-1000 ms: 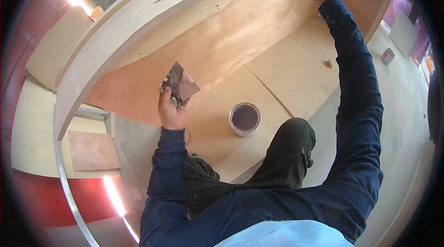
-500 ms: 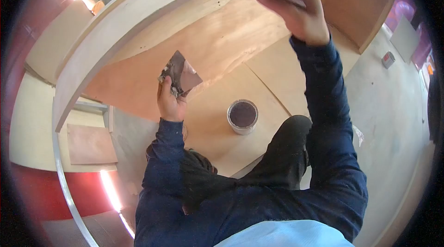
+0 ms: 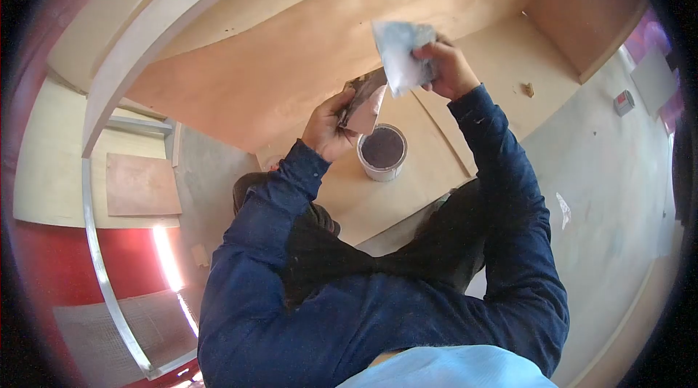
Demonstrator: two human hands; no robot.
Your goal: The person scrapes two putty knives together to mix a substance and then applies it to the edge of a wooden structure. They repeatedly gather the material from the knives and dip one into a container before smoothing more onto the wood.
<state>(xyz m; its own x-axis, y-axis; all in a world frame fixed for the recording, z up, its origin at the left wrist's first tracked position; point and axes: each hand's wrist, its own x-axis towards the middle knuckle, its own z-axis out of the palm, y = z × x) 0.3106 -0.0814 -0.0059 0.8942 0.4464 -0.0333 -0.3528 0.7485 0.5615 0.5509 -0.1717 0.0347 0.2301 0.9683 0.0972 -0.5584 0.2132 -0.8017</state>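
Note:
My left hand (image 3: 327,128) is wrapped round a small flat plate (image 3: 368,109), smeared with dark paste along one side. Across from it, my right hand (image 3: 448,70) grips a thin, pale rectangular scraper (image 3: 399,61), blurred by motion, with the thumb on its face. The scraper's lower edge overlaps the plate's upper corner in this view. Just below both hands stands a round tin (image 3: 382,176) of dark brown paste, lidless and upright on the light wooden panel (image 3: 342,202).
A curved wooden edge (image 3: 145,42) arches on the left over a reddish-brown wooden surface (image 3: 276,75). To the right, a small can (image 3: 624,102) and a white scrap (image 3: 563,210) lie on the grey floor (image 3: 603,192). A brown chip (image 3: 528,89) rests on the panel.
My right hand has come down from the upper work surface with the scraper. My left hand has moved right with the plate, and the two tools now meet above the tin.

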